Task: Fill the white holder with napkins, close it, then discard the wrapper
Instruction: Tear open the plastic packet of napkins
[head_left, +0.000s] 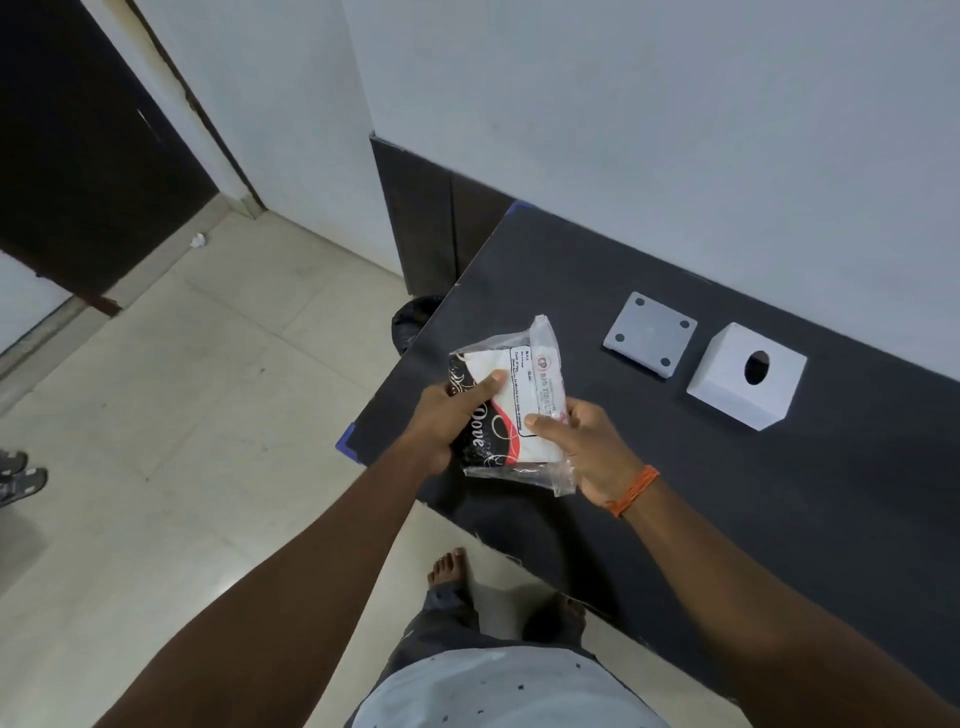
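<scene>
A pack of napkins (511, 400) in a clear wrapper with black, red and white print hangs above the near left corner of the dark table (779, 519). My left hand (447, 415) grips its left side, thumb on top. My right hand (587, 447) pinches its right edge. The white holder (727, 389), a cube with a round hole in its top face, stands on the table to the right. Its flat square base plate (649, 338), with four dark dots at its corners, lies apart to the holder's left.
A black bin (413, 322) with a liner stands on the floor beyond the table's left edge, by the wall. A crumpled white scrap (198, 240) lies on the tiled floor near the dark door. Someone's sandalled feet (18, 475) show at the far left.
</scene>
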